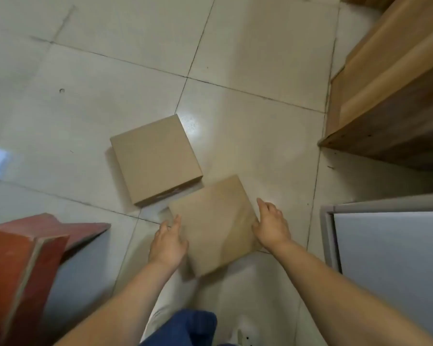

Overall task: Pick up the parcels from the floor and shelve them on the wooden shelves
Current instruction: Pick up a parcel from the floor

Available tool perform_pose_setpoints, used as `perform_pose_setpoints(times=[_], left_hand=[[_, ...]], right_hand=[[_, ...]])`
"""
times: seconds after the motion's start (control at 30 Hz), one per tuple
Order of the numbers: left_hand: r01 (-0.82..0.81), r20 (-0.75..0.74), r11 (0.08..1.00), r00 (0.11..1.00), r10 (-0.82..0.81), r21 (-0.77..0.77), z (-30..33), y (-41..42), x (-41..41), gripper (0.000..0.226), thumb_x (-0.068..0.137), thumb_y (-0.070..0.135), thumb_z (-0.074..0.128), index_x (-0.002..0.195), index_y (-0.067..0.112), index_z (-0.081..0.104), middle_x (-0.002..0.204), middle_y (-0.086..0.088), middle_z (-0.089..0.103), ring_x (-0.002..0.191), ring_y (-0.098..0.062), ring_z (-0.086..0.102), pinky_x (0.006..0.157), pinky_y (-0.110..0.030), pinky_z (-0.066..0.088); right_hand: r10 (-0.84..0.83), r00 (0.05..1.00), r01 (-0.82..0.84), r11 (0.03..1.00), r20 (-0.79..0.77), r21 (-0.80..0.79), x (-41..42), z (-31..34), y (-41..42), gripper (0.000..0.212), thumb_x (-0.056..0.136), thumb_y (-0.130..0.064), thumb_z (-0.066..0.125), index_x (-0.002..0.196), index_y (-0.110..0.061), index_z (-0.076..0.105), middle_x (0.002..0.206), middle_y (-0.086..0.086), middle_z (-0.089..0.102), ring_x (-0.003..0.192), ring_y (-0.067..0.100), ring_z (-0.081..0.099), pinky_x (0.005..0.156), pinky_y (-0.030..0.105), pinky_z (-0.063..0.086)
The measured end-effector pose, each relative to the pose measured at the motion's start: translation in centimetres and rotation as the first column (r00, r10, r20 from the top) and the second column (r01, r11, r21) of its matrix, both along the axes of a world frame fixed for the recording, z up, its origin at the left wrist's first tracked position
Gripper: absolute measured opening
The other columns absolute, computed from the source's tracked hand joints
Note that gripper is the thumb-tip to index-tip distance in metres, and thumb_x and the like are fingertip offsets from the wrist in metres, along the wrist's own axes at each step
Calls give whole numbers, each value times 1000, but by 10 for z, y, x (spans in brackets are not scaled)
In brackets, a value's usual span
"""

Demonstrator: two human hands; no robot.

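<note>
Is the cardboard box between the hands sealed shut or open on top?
Shut. The plain brown cardboard box shows one flat unbroken top, no raised flaps, with the left hand and right hand pressed against its opposite sides.

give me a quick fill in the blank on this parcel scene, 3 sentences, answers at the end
1. The number of cardboard parcels lying on the tiled floor is ____.
2. The left hand and right hand press opposite sides of the ____ parcel, not the farther parcel.
3. The wooden shelves stand at the ____ edge of the view.

Missing words: two; nearer; right
</note>
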State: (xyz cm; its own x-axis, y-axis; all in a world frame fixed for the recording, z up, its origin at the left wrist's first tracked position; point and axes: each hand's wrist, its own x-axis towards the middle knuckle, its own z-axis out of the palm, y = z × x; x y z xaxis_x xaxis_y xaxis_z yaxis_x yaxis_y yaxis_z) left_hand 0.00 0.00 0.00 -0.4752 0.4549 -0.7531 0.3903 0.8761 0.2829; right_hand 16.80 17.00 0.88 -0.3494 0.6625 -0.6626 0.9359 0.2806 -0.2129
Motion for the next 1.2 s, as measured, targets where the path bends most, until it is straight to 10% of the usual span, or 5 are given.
perform_pose_setpoints(times=[0.23, 0.53, 0.7, 0.93, 1.2], left_hand=[[-620, 341, 784, 734, 588, -18, -66, -13, 7, 96, 77, -1, 61, 147, 18, -1, 152, -13, 24, 132, -29, 34, 106, -38, 35], [-690, 533, 724, 604, 592, -23, -41, -6, 3, 68, 83, -10, 47, 140, 19, 24, 108, -3, 53, 81, -11, 54, 57, -23, 39], [-688, 565, 725, 612, 553, 35, 32, 4, -7, 60, 85, -8, 45, 134, 24, 30, 96, 4, 59, 76, -8, 55, 50, -15, 47], [-681, 574, 728, 631, 522, 87, 174, 18, -28, 69, 87, 14, 56, 144, 29, 19, 135, 0, 50, 114, -23, 53, 102, -39, 40], [-769, 648, 622, 552, 525, 151, 386, 44, -51, 44, 94, 49, 31, 129, 25, 43, 121, 5, 57, 106, -18, 56, 94, -37, 43]], right_hand=[[-361, 926, 308, 892, -110, -329, -11, -64, 2, 71, 75, -31, 56, 139, -12, 31, 142, 13, 40, 127, 34, 43, 105, 42, 38], [-760, 647, 611, 566, -63, -553, -5, -47, -13, 59, 97, -31, 39, 149, -17, 14, 155, 5, 24, 138, 25, 30, 104, 33, 28], [-830, 552, 643, 486, -82, -592, 4, 27, -13, 55, 98, -38, 34, 148, -22, 17, 154, 3, 26, 139, 24, 28, 100, 33, 26], [-885, 458, 690, 412, -82, -595, 7, 176, -3, 62, 94, -57, 24, 140, -18, 36, 144, 8, 41, 134, 27, 35, 114, 53, 16], [-869, 457, 602, 460, -191, -653, 9, 387, 18, 70, 84, -73, 7, 144, -40, 20, 148, 16, 32, 136, 39, 30, 111, 66, 9]])
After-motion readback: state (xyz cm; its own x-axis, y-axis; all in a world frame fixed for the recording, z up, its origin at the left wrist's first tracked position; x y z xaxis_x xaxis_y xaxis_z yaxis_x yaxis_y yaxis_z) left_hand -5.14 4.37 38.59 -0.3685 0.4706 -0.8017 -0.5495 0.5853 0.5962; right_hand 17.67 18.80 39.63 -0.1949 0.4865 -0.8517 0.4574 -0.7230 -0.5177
